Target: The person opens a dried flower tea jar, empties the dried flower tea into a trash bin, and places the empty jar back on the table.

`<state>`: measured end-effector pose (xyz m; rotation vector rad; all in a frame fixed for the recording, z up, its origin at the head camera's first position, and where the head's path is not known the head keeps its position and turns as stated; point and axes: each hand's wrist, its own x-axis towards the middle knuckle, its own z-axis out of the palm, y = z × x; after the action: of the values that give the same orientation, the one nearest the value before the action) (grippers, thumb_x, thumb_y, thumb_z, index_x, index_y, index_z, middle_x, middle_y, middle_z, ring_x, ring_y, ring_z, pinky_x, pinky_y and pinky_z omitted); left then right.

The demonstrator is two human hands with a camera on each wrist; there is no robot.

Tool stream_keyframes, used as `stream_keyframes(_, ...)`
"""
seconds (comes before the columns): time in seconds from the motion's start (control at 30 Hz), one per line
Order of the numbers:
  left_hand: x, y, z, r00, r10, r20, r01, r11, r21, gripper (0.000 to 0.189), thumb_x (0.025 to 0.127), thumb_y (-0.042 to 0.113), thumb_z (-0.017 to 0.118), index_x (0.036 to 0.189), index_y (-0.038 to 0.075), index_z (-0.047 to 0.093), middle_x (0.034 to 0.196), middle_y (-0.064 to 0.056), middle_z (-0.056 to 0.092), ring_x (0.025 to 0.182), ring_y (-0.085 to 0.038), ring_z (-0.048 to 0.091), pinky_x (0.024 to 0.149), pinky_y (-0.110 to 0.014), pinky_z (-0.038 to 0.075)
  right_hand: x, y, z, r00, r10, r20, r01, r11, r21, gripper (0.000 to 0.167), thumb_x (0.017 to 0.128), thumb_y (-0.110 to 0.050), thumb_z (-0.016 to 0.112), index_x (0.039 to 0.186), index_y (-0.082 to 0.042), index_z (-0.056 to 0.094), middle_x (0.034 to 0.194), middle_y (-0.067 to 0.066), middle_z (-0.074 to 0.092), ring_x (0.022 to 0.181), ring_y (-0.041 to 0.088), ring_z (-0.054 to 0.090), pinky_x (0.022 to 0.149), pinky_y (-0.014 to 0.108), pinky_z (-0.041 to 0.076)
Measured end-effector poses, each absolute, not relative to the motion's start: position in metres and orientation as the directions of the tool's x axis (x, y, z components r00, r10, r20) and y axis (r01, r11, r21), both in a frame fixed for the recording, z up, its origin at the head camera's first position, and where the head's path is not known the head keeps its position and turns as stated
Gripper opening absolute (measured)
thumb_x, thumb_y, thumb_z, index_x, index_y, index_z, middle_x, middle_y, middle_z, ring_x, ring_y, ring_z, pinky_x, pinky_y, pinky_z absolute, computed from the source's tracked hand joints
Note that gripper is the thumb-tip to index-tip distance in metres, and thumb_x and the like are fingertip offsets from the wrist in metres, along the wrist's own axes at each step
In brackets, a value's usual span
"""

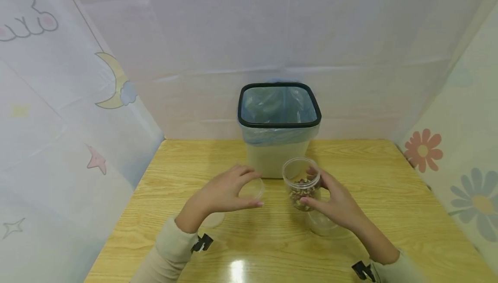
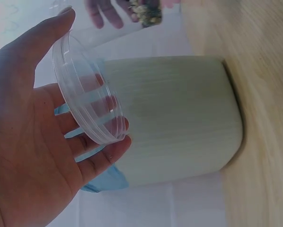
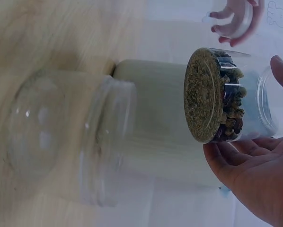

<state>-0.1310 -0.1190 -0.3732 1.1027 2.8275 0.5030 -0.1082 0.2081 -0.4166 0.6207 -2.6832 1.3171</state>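
My left hand [image 1: 227,190] grips a clear plastic lid [image 2: 87,92] at its edge, thumb on one side and fingers on the other. In my right hand [image 1: 338,201] is an open clear jar [image 1: 301,179], held above the table. Dried buds and dark red pieces [image 3: 232,101] fill its lower part, with fine crumbs over the bottom. Below that hand a second clear jar [image 3: 61,127] stands on the table without a lid. Another clear lid [image 1: 214,219] lies on the table by my left wrist, partly hidden by it.
Behind both hands a pale bin [image 1: 268,160] with a black rim and a blue bag liner stands near the back of the wooden table [image 1: 186,157]. Printed sheets [image 1: 218,58] hang close around the table on the back and sides.
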Motion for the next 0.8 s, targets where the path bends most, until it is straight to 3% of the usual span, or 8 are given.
stream_keyframes(0.17,-0.130,-0.120,-0.389,-0.736,0.677,0.022,0.645,0.690,0.328,0.079,0.090,0.074,0.054,0.152,0.025,0.047,0.146,0.001,0.050,0.134,-0.019,0.047,0.106,-0.041,0.048,-0.110,0.215,-0.408,-0.906,-0.317,0.281,-0.419,0.571,-0.706,0.088,0.088,-0.033,0.081,0.158,-0.010,0.033,0.145,0.014,0.053,0.127,0.038,0.056,0.100,0.056,0.048)
stream_keyframes(0.5,-0.129,-0.119,-0.415,-0.741,0.670,-0.027,0.626,0.706,0.331,0.078,0.092,0.066,0.060,0.154,0.022,0.043,0.146,-0.002,0.050,0.134,-0.021,0.047,0.106,-0.042,0.048,-0.112,0.226,-0.393,-0.895,-0.318,0.313,-0.445,0.608,-0.657,0.091,0.086,-0.030,0.083,0.159,-0.011,0.031,0.145,0.017,0.053,0.123,0.040,0.059,0.097,0.059,0.048)
stream_keyframes(0.8,-0.129,-0.120,-0.436,-0.743,0.665,-0.074,0.612,0.720,0.327,0.081,0.092,0.071,0.055,0.152,0.018,0.047,0.145,-0.004,0.050,0.136,-0.024,0.046,0.108,-0.043,0.046,-0.115,0.237,-0.375,-0.894,-0.322,0.313,-0.449,0.635,-0.628,0.092,0.086,-0.032,0.083,0.160,-0.015,0.031,0.146,0.016,0.052,0.123,0.042,0.057,0.098,0.063,0.045)
